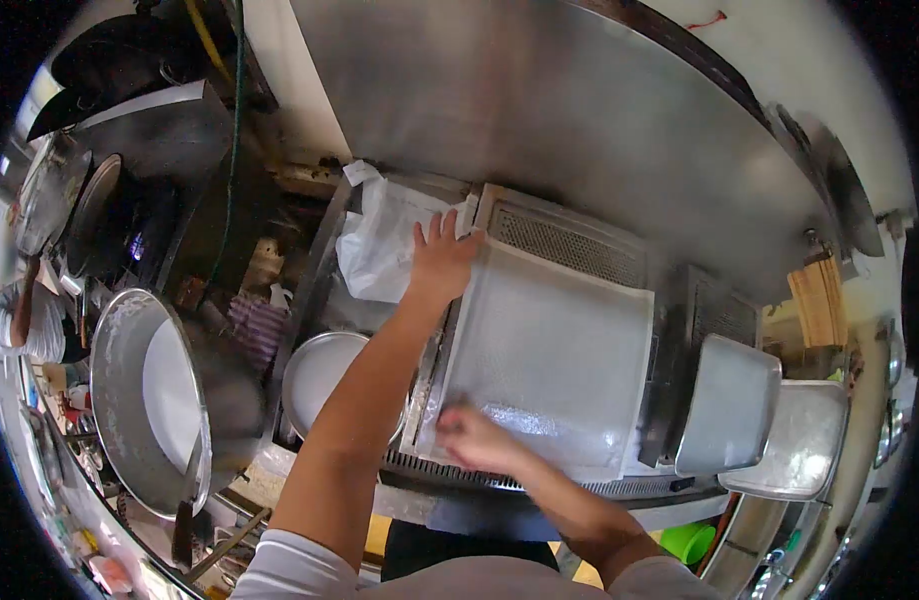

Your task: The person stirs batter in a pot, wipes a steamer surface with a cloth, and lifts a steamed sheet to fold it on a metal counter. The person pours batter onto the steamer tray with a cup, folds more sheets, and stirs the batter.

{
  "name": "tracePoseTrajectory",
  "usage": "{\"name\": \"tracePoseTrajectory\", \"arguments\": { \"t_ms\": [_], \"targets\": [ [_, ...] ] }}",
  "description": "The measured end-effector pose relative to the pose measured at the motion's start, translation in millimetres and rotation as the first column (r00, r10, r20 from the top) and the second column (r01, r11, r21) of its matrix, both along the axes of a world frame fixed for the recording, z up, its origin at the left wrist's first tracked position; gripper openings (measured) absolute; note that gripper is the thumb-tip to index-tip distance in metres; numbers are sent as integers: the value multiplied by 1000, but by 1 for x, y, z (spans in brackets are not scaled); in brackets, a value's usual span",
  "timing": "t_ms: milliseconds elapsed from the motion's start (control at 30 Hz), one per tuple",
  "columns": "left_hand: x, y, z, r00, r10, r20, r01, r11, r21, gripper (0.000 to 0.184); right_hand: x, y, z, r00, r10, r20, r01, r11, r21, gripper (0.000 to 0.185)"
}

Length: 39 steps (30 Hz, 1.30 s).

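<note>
A thin white sheet (559, 350) lies over a metal frame with a perforated grate (569, 245) at its far end. My left hand (444, 258) rests near the sheet's far left corner, fingers spread, beside a crumpled white bag (384, 235). Near the sheet's close left corner is my right hand (471, 438), its fingers curled together and blurred; what they hold, if anything, is too small to tell. Wet, shiny patches show on the sheet close to my right hand.
A large pot (149, 400) of white liquid with a ladle stands at the left, near a round tray (324, 375). Metal trays (729, 405) sit at the right, above a green container (687, 542). Another person (29, 320) is at the far left.
</note>
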<state>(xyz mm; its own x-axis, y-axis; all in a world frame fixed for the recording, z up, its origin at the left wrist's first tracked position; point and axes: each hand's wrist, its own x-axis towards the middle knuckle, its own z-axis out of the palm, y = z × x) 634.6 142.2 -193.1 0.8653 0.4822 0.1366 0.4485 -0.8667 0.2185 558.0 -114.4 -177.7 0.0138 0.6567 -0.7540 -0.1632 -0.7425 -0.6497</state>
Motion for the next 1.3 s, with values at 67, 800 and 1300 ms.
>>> {"name": "tracePoseTrajectory", "arguments": {
  "t_ms": [67, 800, 1300],
  "targets": [
    [-4, -6, 3, 1000, -15, -1, 15, 1000, 26, 59, -21, -18, 11, 983, 97, 156, -108, 992, 66, 36],
    [-196, -192, 72, 913, -294, -282, 253, 952, -175, 24, 109, -263, 40, 388, 295, 873, -207, 951, -230, 20],
    [-237, -307, 67, 993, 121, 3, -95, 796, -598, 28, 346, -129, -38, -141, -234, 962, 208, 943, 260, 52]
  ]
}}
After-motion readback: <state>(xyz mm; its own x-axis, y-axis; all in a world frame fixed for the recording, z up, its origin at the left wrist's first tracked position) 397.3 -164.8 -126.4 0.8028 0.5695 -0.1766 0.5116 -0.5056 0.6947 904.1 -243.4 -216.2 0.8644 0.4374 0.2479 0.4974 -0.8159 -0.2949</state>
